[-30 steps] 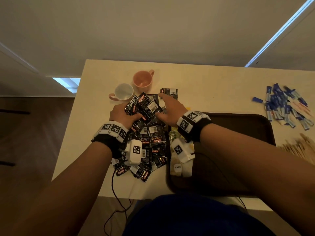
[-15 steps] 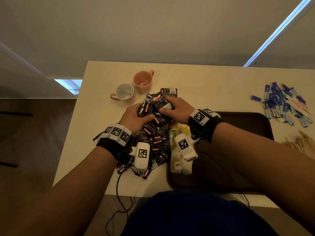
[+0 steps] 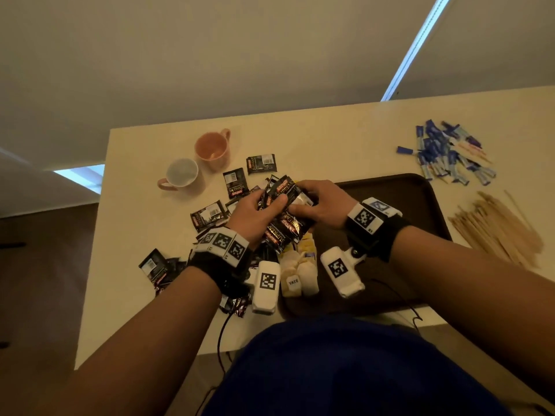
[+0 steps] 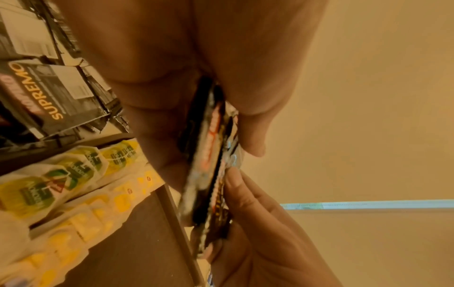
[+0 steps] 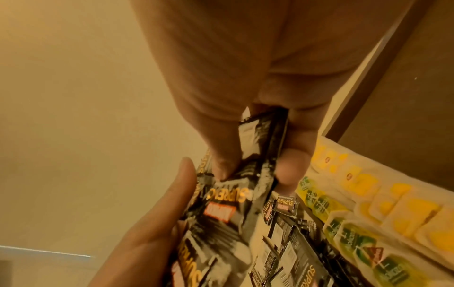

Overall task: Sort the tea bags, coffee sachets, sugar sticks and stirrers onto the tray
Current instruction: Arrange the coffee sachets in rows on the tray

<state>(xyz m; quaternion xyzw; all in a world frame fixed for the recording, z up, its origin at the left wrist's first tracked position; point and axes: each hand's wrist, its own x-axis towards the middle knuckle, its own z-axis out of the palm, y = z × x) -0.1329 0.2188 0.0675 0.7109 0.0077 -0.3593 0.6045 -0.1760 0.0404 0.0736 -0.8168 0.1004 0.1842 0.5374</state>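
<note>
Both hands hold one bunch of black coffee sachets (image 3: 283,214) lifted above the table, over the tray's left edge. My left hand (image 3: 258,214) grips the bunch (image 4: 209,155) from the left, thumb on top. From the right, my right hand (image 3: 318,205) pinches the same sachets (image 5: 260,147) between thumb and fingers. Loose coffee sachets (image 3: 210,216) lie scattered on the table below and left. Yellow-and-white tea bags (image 3: 300,265) lie in a row at the left end of the dark brown tray (image 3: 414,199). The same tea bags (image 4: 61,184) (image 5: 368,223) show in both wrist views.
Blue sugar sticks (image 3: 447,156) are heaped at the table's far right. Wooden stirrers (image 3: 498,225) lie right of the tray. A pink mug (image 3: 211,147) and a white-lined mug (image 3: 180,174) stand at the far left. The table's near edge is by my body.
Both hands closed in from the sides of the sachet pile, gathered a bunch and lifted it off the table, moving it right toward the tray. Several sachets stayed behind on the table.
</note>
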